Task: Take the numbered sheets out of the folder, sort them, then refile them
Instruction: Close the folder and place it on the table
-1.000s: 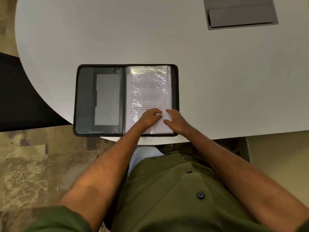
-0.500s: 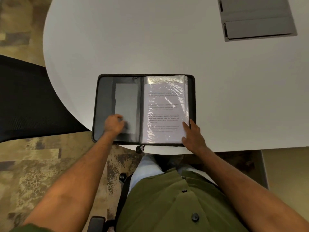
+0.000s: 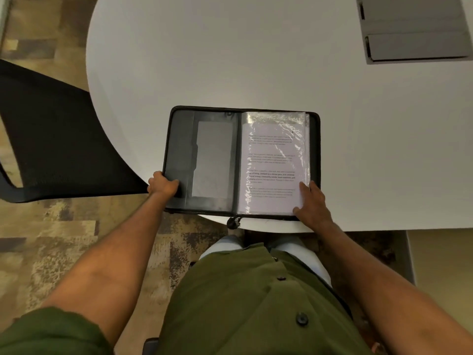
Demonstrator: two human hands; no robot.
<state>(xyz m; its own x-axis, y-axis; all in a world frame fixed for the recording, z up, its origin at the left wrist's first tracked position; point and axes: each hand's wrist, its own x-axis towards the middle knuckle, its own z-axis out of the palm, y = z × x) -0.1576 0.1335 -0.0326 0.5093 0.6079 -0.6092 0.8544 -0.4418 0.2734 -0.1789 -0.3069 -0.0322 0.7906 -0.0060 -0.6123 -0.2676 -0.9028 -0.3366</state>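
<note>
Item: white table, rounded at its left end, cut off by the frame at top and right. I logged a grey panel set in its far right corner, partly cropped.

Item: black chair at left, its seat running under the table edge; only part showed.

Item: patterned carpet below.

Item: black zip folder, lying open and flat at the near edge of the table, its near left corner overhanging. The left half carried grey pockets. The right half held a printed sheet inside a glossy plastic sleeve; glare and blur made the text unreadable, and I could make out no page number. I could not tell how many sheets lay beneath. A zip pull hung at the spine's near end.

Item: left hand, arm extended, grip curled round the folder's near left edge, thumb on the inner face, fingers mostly hidden underneath.

Item: right hand, laid at the near right corner, fingers straight and flat on sleeve and folder rim, clasping nothing.
</note>
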